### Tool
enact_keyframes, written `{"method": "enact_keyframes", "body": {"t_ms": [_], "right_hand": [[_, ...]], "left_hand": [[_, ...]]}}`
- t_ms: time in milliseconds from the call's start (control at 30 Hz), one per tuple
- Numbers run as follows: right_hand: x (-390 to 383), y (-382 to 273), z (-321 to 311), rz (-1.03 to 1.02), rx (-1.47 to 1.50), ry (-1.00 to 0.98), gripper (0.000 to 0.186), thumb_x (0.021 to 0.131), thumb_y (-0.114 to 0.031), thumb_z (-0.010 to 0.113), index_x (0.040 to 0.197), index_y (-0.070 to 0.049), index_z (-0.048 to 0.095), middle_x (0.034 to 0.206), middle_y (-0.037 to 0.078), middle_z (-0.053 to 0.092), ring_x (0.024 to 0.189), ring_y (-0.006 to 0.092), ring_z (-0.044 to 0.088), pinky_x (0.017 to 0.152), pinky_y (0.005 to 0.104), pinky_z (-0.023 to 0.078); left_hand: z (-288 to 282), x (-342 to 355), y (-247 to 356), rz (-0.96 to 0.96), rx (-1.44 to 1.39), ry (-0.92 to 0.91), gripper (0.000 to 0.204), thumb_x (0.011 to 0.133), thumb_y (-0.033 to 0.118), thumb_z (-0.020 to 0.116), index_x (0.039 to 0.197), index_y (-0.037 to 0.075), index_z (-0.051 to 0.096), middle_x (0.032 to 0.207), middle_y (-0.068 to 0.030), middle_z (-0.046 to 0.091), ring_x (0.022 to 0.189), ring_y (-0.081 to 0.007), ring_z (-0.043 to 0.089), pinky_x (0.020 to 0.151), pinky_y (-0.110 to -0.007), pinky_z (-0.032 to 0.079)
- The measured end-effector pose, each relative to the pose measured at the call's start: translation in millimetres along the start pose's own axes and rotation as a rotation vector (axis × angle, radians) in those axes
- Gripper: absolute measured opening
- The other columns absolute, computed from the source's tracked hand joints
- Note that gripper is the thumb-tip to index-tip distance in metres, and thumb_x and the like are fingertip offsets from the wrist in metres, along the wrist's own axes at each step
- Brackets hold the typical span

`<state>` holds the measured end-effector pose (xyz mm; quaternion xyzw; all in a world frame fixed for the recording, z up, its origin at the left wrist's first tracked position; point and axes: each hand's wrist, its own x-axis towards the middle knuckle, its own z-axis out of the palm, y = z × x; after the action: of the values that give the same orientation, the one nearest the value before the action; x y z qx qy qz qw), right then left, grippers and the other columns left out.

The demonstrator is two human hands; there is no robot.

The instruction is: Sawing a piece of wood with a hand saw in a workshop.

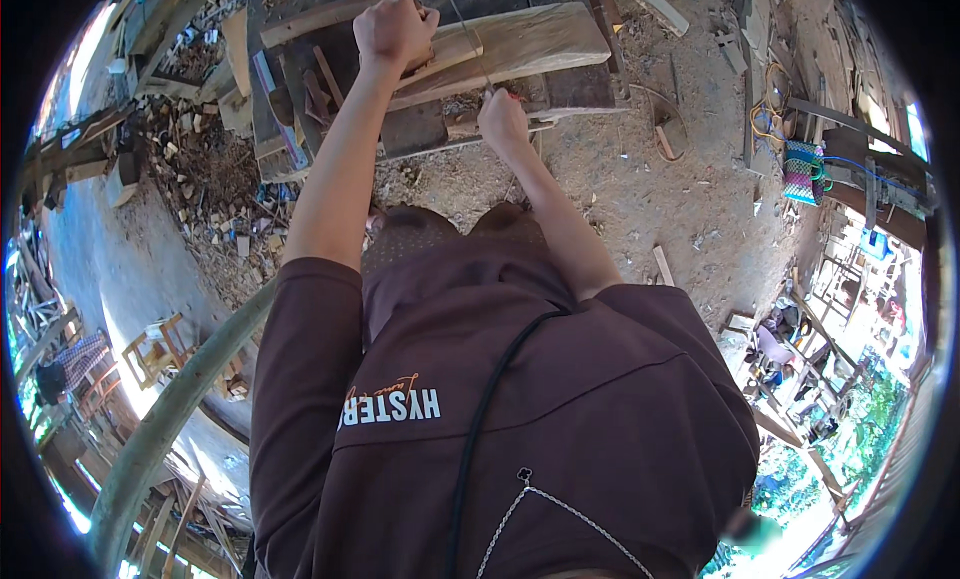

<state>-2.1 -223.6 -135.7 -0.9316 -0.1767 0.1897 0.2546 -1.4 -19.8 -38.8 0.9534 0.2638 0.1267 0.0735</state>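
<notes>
My left hand point(395, 34) is closed in a fist at the near end of a short, light-coloured piece of wood point(455, 49), seeming to grip it; the undersides of its fingers are hidden. That piece lies against a thick, pale wooden beam point(555, 41) on a dark plank workbench point(415, 129). Lower and to the right, my right hand point(503, 116) is closed around the near end of a thin, long tool point(468, 29). Its narrow line runs away from me across the wood, past the short piece's right end. The handle is hidden in my fingers.
Wood offcuts point(318, 89) lie on the bench's left side. A heap of scraps and chips point(215, 169) covers the ground at left. At right are a curved strip point(665, 124), a colourful woven bag point(803, 172) and loose boards. A pale pole point(180, 394) slants at lower left.
</notes>
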Motion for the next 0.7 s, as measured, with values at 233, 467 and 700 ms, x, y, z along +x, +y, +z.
{"method": "enact_keyframes", "body": {"t_ms": [233,467,700], "right_hand": [[-36,18,10,-0.012,-0.011,0.009,0.032,0.094,-0.023,0.044,0.093,0.007,0.053,0.08,0.033,0.061,0.08,0.047,0.061,0.071,0.0534,0.049],[4,14,11,-0.095,0.013,0.13,0.032,0.094,-0.023,0.043,0.087,0.006,0.053,0.075,0.031,0.061,0.074,0.0482,0.061,0.068,0.0545,0.048],[-39,15,13,-0.037,-0.052,0.006,0.034,0.095,-0.027,0.04,0.094,0.006,0.051,0.077,0.031,0.061,0.078,0.0482,0.06,0.07,0.0547,0.048]], "left_hand": [[4,-2,-10,-0.001,0.001,0.014,0.033,0.077,0.039,0.056,0.074,0.009,0.071,0.074,-0.0132,0.068,0.07,-0.03,0.067,0.063,-0.042,0.053],[20,6,-8,0.048,0.009,0.035,0.035,0.076,0.044,0.055,0.077,0.011,0.07,0.075,-0.0136,0.068,0.072,-0.0302,0.067,0.064,-0.042,0.053],[9,-5,-15,-0.015,-0.031,0.048,0.031,0.076,0.039,0.056,0.071,0.012,0.07,0.069,-0.0125,0.067,0.066,-0.0278,0.067,0.06,-0.041,0.053]]}}
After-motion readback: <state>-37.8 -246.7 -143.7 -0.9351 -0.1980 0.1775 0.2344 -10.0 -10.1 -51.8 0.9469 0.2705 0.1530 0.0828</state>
